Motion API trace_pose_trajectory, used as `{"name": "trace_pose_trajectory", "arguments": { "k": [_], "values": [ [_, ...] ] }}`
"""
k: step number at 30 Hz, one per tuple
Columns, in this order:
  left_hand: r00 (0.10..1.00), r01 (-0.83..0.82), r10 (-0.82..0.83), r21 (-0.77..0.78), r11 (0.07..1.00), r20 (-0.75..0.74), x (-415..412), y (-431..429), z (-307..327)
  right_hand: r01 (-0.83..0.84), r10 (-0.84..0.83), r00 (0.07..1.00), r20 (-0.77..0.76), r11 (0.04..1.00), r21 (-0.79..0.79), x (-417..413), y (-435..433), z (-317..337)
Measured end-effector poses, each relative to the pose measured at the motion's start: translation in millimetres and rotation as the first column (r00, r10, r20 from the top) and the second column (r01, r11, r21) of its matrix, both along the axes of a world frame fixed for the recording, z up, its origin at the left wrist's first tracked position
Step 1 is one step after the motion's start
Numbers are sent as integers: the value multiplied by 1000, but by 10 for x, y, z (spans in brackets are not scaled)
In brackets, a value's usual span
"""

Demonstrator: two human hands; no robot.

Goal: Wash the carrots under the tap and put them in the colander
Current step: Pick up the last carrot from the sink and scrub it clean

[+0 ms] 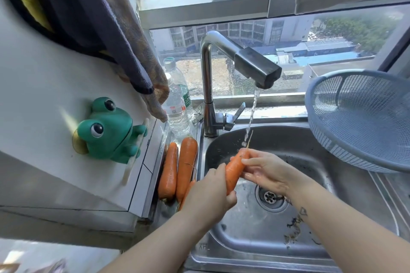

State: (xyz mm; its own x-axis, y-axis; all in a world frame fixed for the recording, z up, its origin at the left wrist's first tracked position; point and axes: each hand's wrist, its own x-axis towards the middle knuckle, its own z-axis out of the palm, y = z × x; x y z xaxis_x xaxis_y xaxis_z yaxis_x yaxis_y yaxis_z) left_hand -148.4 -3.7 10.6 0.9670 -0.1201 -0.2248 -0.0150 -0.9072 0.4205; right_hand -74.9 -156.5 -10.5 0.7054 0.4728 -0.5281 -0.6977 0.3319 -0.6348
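The steel sink (310, 239) fills the middle, with a blue plastic colander (363, 122) resting tilted at its right edge. The tap (244, 57) runs a thin stream (251, 115) onto the tip of 1 carrot (235, 170) held over the basin. The left hand (208, 195) is curled round its lower end and the right hand (268, 170) pinches its upper end. At least 2 carrots (177, 168) lie on the ledge left of the sink.
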Motion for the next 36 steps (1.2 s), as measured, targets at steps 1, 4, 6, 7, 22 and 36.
{"name": "trace_pose_trajectory", "arguments": {
  "k": [1, 4, 6, 7, 22, 36],
  "values": [
    [1000, -8, 7, -15, 1000, -14, -8, 2, -7, -1, 1, 1000, 1, 1000, -13, -7, 13, -9],
    [1000, -15, 15, -11, 1000, -9, -40, -7, -25, 33, -33, 999, -15, 999, -35, -17, 64, -32],
    [999, -1, -1, 41, 999, 34, -54, -16, -34, 82, -83, 996, -42, 996, -32, -16, 87, -24],
    [998, 5, -9, 74, 997, 55, -54, -17, -44, 105, -106, 993, -52, 994, -29, -14, 93, -13],
    [997, 31, -42, 166, 986, 64, -12, -31, -30, 126, -125, 992, 19, 986, -108, -12, 72, 9],
    [996, 35, -46, 146, 989, 72, 10, -56, -51, 117, -104, 992, 74, 974, -193, 40, 54, 21]
  ]
}}
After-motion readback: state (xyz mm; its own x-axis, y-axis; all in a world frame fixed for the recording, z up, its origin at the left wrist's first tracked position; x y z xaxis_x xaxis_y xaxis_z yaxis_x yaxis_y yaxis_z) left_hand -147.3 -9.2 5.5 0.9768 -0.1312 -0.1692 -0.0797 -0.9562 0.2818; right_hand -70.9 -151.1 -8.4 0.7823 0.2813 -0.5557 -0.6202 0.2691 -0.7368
